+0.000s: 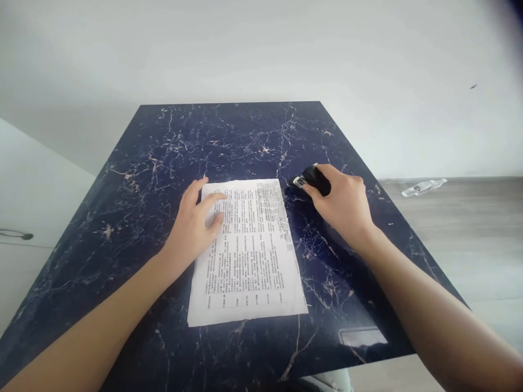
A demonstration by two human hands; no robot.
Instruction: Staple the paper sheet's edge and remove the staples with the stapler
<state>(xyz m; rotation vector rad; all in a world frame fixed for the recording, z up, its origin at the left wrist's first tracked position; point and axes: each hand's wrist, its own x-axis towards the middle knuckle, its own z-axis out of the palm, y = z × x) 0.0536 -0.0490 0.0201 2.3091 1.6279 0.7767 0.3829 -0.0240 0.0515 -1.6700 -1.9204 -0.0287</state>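
Note:
A stack of white printed paper sheets (245, 272) lies on the dark blue marbled table, its text lines running along its length. Over the left edge of the sheets is my left hand (200, 218), fingers spread and apart, thumb and forefinger above the print. To the right of the paper's upper corner, my right hand (343, 198) is closed around a black stapler (316, 179) with a silvery part showing. The stapler is close to the tabletop and apart from the paper. My fingers cover part of it.
The table (229, 141) has its far edge near a pale wall (253, 49). A pale shiny rectangle (363, 337) shows at the table's near right. On the floor to the right lies a clear plastic item (424, 187). A thin dark cord (16, 235) shows at the left.

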